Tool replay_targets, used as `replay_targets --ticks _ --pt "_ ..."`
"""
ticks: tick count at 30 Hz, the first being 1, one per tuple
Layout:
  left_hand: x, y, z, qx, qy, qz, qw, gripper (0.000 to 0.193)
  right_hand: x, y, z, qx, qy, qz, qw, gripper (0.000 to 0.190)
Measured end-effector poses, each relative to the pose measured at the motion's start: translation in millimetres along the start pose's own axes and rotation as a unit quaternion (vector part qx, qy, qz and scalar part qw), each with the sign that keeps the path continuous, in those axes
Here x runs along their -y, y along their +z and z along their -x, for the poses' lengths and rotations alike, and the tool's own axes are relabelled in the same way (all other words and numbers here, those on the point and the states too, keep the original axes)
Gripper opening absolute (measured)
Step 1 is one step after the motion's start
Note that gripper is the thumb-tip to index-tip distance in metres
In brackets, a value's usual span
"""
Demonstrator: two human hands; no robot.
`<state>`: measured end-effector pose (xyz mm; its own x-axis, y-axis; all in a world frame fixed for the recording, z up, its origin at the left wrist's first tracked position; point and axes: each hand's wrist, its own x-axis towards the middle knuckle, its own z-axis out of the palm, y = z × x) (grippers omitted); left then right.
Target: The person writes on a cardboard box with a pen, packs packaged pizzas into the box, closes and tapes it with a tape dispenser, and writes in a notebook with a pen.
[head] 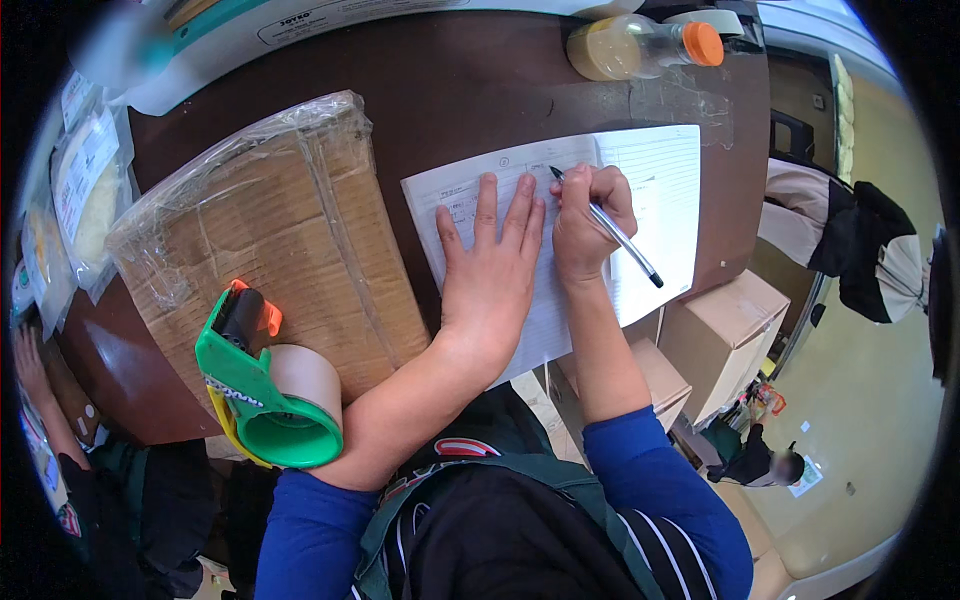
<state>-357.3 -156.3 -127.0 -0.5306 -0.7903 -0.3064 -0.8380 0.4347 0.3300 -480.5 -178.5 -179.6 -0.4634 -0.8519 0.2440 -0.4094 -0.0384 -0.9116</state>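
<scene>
An open lined notebook [551,315] lies on the dark brown table [465,82], with handwriting on its left page. Flat on that page rests my left hand [491,270], fingers spread and holding nothing. My right hand [596,217] grips a clear ballpoint pen [626,244] with a black end cap. The pen's tip is at the upper part of the left page, close to the fold. Beside my left forearm is a green tape dispenser [232,367] with a roll of tape, on top of a taped cardboard box [300,225].
A plastic bottle [615,49] with an orange cap lies at the back right. Clear plastic packages [86,180] are at the left. Cardboard boxes [720,337] stand right of the table. One person [127,495] is at the left edge, another [750,457] further off at right.
</scene>
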Motion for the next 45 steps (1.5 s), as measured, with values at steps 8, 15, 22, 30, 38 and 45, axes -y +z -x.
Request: replay_targets --ticks 8,15,22,30,38,45 --pt "1.8 1.5 -0.3 0.024 0.002 -0.027 0.999 0.054 14.7 1.0 12.0 0.056 -0.093 -0.022 0.994 0.018" --pt "0.8 4.8 -1.2 0.000 0.009 0.000 1.000 0.051 8.8 -13.5 12.6 0.020 0.039 -0.101 0.994 0.017" --pt "3.0 3.7 0.4 0.007 0.005 -0.018 1.000 0.052 9.3 -18.2 3.6 0.021 0.037 -0.078 0.996 0.014" --pt "1.7 1.4 -0.3 0.003 0.011 -0.013 1.000 0.052 0.8 -8.2 -4.1 0.025 0.041 -0.045 0.998 0.016" --pt "1.6 -0.5 -0.7 0.010 0.008 -0.006 1.000 0.102 -0.1 -6.1 -3.4 0.024 -0.003 0.021 0.999 0.028" --pt "3.8 0.7 -2.4 0.008 0.019 -0.012 1.000 0.102 -4.5 -8.2 -3.0 0.022 -0.006 0.006 1.000 0.027"
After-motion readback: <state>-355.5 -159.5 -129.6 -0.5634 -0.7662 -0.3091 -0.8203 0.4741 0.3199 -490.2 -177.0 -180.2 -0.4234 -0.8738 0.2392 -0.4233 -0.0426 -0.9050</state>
